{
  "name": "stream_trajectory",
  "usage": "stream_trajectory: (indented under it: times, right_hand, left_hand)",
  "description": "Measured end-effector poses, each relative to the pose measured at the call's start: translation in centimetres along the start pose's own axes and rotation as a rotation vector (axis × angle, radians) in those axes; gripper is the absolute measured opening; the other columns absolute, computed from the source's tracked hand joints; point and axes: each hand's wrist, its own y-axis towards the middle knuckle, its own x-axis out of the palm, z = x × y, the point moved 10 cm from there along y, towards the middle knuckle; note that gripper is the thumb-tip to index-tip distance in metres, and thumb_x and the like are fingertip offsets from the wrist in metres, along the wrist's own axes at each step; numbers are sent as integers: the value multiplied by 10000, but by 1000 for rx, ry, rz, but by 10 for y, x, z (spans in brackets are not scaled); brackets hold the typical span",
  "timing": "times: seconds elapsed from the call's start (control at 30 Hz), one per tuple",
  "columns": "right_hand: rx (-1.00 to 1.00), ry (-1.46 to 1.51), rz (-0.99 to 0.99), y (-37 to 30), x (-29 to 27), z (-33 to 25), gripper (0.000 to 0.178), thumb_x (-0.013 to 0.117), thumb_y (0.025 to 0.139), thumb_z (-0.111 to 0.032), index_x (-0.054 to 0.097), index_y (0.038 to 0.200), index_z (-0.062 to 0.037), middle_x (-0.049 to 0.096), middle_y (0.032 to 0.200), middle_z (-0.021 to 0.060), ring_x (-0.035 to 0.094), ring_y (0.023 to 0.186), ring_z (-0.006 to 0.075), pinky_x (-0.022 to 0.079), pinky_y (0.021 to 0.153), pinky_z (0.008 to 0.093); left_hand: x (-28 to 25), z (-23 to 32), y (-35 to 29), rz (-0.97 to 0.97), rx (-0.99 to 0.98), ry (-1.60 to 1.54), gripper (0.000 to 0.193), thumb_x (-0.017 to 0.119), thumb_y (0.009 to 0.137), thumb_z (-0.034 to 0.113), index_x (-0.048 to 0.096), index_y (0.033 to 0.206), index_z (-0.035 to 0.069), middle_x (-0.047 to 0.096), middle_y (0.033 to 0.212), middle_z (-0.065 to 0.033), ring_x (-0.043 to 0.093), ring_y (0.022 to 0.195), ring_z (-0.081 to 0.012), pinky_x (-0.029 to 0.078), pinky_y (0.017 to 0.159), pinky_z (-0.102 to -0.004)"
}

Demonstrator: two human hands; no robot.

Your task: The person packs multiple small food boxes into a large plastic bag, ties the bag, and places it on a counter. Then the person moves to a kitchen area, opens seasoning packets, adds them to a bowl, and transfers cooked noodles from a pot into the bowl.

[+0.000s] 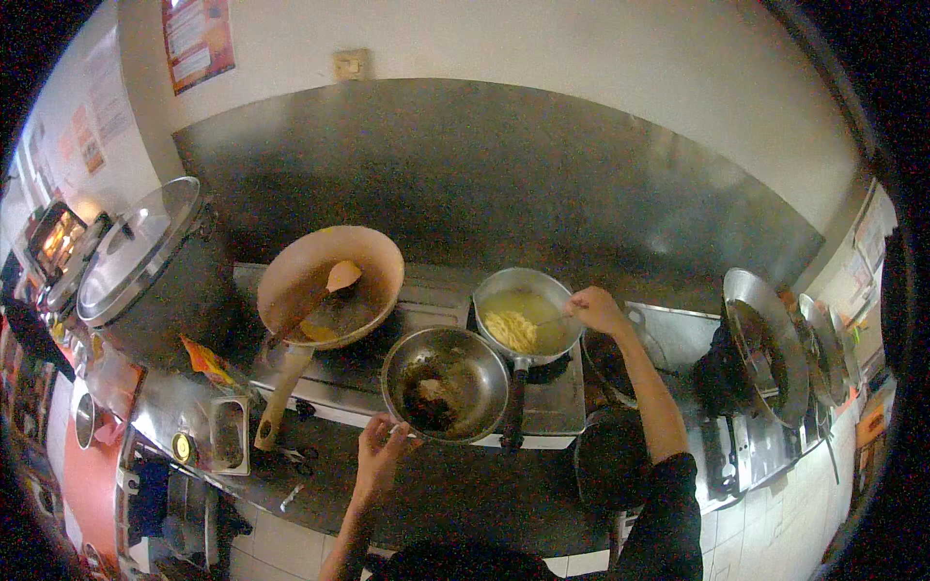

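Note:
My left hand pinches the near rim of a round steel bowl, tilted so its inside shows. Dark and pale food lies smeared on the bowl's bottom. To its right, a metal saucepan with a dark handle sits on the stove, holding cloudy liquid. My right hand is closed at the saucepan's right rim on the thin handle of a metal utensil. Pale yellow pasta-like pieces lie gathered in the saucepan, beside the utensil; its far end cannot be made out.
A wide tan frying pan with a wooden spatula stands left on the stove. Farther left is a large lidded pot. A metal tray and scissors lie near the front edge. Several pans stand at right.

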Motion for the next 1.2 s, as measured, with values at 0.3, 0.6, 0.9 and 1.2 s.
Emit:
stream_trajectory:
  times: [0.3, 0.6, 0.9, 1.2]
  right_hand:
    - [-52, 87, 77, -8, -14, -2, 176, 551, 761, -173, 604, 745, -6, 541, 588, 84, 511, 560, 137, 411, 555, 283]
    - [-200, 62, 146, -7, -39, -67, 151, 561, 765, -160, 615, 778, -20, 581, 706, 106, 575, 662, 194, 448, 608, 306]
    - [-225, 5, -42, 4, -4, -121, 163, 570, 723, -179, 620, 782, -34, 593, 690, 132, 577, 618, 272, 448, 592, 363]
    - [-258, -467, -163, -34, 49, -194, 111, 535, 694, -137, 611, 718, -59, 585, 709, 120, 552, 713, 302, 433, 636, 420]
  left_hand:
    - [5, 15, -1, 58, -72, -26, 109, 541, 819, 63, 456, 884, 39, 497, 883, -67, 536, 809, -167, 518, 745, -344]
    - [8, 21, -3, 41, -77, -31, 88, 536, 824, 74, 469, 870, 41, 494, 930, -78, 533, 851, -177, 502, 779, -347]
    - [1, 1, 7, -42, -92, -13, 101, 547, 820, 95, 484, 865, 30, 549, 869, -101, 566, 809, -195, 495, 761, -354]
    - [-14, -7, -6, -29, -17, 9, 116, 554, 823, 120, 493, 867, 33, 562, 823, -70, 569, 748, -172, 485, 755, -335]
